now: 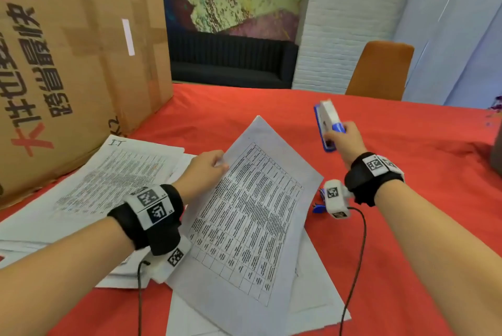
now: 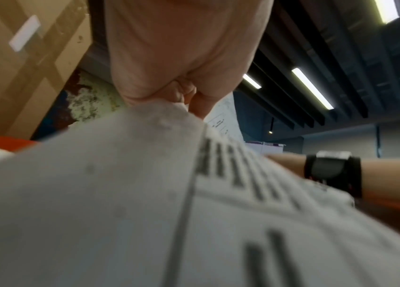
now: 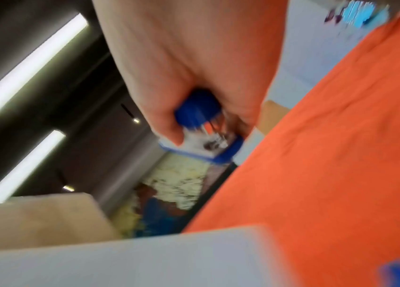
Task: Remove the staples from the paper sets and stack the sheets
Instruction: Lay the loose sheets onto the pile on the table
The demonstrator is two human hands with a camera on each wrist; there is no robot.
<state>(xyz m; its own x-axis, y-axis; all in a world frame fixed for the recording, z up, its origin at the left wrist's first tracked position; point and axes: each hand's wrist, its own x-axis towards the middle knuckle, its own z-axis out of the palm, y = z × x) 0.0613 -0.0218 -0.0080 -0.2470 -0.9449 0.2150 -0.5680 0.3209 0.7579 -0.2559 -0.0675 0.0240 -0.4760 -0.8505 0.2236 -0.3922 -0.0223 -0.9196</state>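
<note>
My left hand (image 1: 220, 165) pinches the upper left edge of a printed paper set (image 1: 252, 213) with a table on it, lifting that edge off the red table (image 1: 407, 227). In the left wrist view the fingers (image 2: 181, 93) curl on the paper (image 2: 144, 194), which fills the lower frame. My right hand (image 1: 335, 137) grips the rear of a blue and white stapler (image 1: 327, 121), right of the paper. The right wrist view, blurred, shows the fingers (image 3: 169, 124) wrapped round the stapler (image 3: 201, 141) just over the cloth. More white sheets (image 1: 312, 281) lie under the set.
A spread stack of printed sheets (image 1: 114, 178) lies at the left, in front of a big cardboard box (image 1: 68, 64). A small blue tool (image 1: 317, 208) sits by my right wrist. An orange chair (image 1: 380, 72) stands beyond the table's far edge. Camera cables hang from both wrists.
</note>
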